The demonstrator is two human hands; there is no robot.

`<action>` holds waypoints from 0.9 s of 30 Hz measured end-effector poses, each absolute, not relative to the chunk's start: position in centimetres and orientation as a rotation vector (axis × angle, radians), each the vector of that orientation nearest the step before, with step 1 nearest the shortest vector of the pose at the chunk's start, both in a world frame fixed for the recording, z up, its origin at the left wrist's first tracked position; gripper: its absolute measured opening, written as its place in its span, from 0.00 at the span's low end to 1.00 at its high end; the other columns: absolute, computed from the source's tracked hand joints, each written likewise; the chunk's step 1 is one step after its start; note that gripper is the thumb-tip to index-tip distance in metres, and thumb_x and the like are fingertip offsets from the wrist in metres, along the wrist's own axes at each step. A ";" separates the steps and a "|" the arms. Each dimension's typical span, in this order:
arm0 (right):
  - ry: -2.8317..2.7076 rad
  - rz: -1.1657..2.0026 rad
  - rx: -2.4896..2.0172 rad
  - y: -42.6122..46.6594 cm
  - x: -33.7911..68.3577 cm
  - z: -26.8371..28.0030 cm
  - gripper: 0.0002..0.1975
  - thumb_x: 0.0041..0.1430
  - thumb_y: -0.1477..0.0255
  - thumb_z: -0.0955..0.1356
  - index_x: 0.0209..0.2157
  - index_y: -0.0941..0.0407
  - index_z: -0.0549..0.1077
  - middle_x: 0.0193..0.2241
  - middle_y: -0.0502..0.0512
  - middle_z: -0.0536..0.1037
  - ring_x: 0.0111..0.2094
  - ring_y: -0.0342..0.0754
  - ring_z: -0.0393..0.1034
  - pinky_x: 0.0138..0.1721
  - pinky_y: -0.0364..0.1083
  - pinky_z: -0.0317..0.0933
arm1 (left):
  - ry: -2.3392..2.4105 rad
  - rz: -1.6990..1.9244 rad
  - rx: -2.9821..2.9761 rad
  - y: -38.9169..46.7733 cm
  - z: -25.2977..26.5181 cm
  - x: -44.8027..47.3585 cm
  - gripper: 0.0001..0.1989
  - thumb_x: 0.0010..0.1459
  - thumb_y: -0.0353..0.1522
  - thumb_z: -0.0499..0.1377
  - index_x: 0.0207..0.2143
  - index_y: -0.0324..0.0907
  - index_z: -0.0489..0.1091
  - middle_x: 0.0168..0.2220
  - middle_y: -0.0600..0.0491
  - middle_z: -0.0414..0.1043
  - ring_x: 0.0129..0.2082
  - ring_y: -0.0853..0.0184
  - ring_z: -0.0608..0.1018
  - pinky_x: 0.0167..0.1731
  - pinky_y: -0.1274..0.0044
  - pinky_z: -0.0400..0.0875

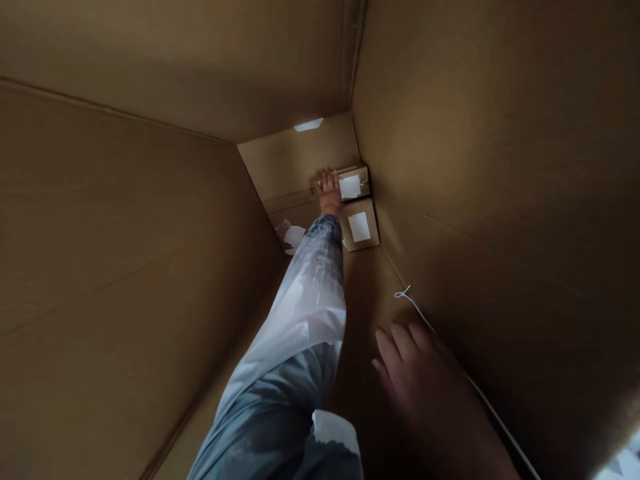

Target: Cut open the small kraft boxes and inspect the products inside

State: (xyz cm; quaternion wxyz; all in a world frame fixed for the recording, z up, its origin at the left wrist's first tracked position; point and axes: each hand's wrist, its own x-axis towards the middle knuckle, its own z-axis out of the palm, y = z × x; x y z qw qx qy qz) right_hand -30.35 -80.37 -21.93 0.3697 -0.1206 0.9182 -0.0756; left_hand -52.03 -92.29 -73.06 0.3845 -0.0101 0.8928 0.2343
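Note:
My left hand (329, 192) is deep inside a large cardboard box, at the end of a sleeved arm. Its fingers are spread against the left end of a small brown carton (363, 179) with a white label. Just below that lies a second small carton (370, 243), also labelled in white. Nearer to me, my right hand (413, 363) hovers in shadow beside the right wall, its fingers loosely bent and apart with nothing visible in them. Close to its fingertips runs a thin white string (421, 312) with a small loop at its end.
Tall cardboard walls (500, 133) enclose both arms on all sides. On the box floor (295, 160), a crumpled piece of clear and white wrapping (294, 235) lies left of the cartons. A white patch (309, 125) shows at the floor's far edge.

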 end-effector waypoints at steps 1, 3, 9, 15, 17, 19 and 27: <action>2.361 -0.189 -0.304 -80.8 -29.8 -21.5 0.14 0.84 0.64 0.75 0.63 0.50 0.88 0.57 0.66 0.91 0.55 0.68 0.83 0.55 0.64 0.78 | 2.291 0.566 -0.003 -92.3 -73.0 -52.1 0.75 0.73 0.64 0.76 0.96 0.28 0.41 0.93 0.22 0.49 0.95 0.31 0.49 0.94 0.39 0.30; 2.364 -0.217 -0.326 -81.4 -28.6 -21.0 0.17 0.85 0.61 0.75 0.66 0.49 0.88 0.60 0.66 0.91 0.59 0.70 0.84 0.56 0.64 0.79 | 2.324 0.530 0.029 -92.7 -72.9 -51.9 0.79 0.71 0.63 0.78 0.96 0.25 0.39 0.92 0.20 0.52 0.93 0.32 0.55 0.94 0.42 0.27; 2.387 -0.259 -0.303 -82.7 -26.9 -20.5 0.20 0.85 0.57 0.76 0.70 0.48 0.88 0.60 0.67 0.92 0.61 0.71 0.86 0.56 0.64 0.81 | 2.322 0.518 0.154 -94.8 -72.7 -52.4 0.79 0.67 0.60 0.81 0.97 0.31 0.42 0.96 0.26 0.42 0.95 0.32 0.52 0.94 0.44 0.39; 2.371 -0.274 -0.257 -83.2 -27.6 -19.5 0.20 0.85 0.57 0.76 0.70 0.46 0.88 0.61 0.66 0.91 0.61 0.71 0.85 0.57 0.67 0.80 | 2.331 0.518 0.274 -95.2 -72.3 -52.6 0.75 0.68 0.60 0.79 0.96 0.31 0.46 0.92 0.23 0.53 0.91 0.29 0.57 0.92 0.36 0.36; 2.371 -0.297 -0.252 -83.1 -28.5 -19.1 0.20 0.84 0.57 0.76 0.69 0.46 0.88 0.61 0.67 0.91 0.62 0.72 0.84 0.57 0.66 0.79 | 2.357 0.525 0.245 -95.1 -72.3 -52.1 0.73 0.69 0.59 0.78 0.96 0.29 0.47 0.90 0.21 0.58 0.89 0.28 0.60 0.91 0.33 0.34; 2.346 -0.336 -0.260 -82.6 -29.7 -19.0 0.19 0.85 0.57 0.75 0.68 0.46 0.88 0.60 0.67 0.91 0.59 0.71 0.83 0.54 0.65 0.78 | 2.380 0.537 0.185 -95.4 -72.6 -51.6 0.72 0.67 0.57 0.79 0.95 0.28 0.48 0.88 0.20 0.59 0.87 0.26 0.62 0.90 0.31 0.35; 2.314 -0.337 -0.281 -77.4 -32.8 -28.1 0.08 0.85 0.65 0.73 0.53 0.50 0.88 0.55 0.67 0.88 0.56 0.67 0.83 0.56 0.64 0.81 | 2.441 0.652 -0.160 -102.1 -73.7 -50.2 0.71 0.60 0.47 0.83 0.89 0.20 0.52 0.83 0.12 0.63 0.81 0.20 0.68 0.86 0.33 0.56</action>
